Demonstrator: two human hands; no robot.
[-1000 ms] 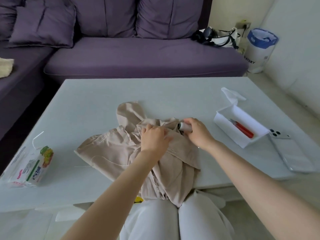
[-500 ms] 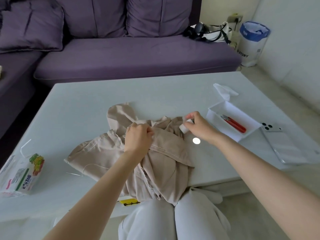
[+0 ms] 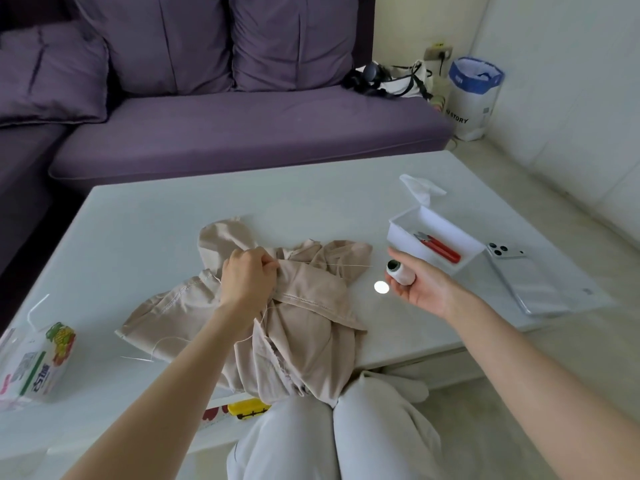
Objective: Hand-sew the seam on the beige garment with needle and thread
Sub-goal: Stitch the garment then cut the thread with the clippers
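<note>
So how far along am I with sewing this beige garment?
Early, setup stage. Done: the beige garment lies on the table, and thread runs out from the thread spool. In hand: your left hand grips the garment, your right hand holds the spool. Left: cutting the thread, likely with the red snips in the white box, threading a needle, which I cannot see, and sewing the seam.

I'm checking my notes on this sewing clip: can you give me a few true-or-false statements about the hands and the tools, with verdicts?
1. The right hand holds a white thread spool. True.
2. The left hand lies flat on the bare table. False: it grips the beige garment.
3. The red-handled snips lie in the open white box. True.
4. The phone lies left of the garment. False: it lies right of it, beside the box.
</note>
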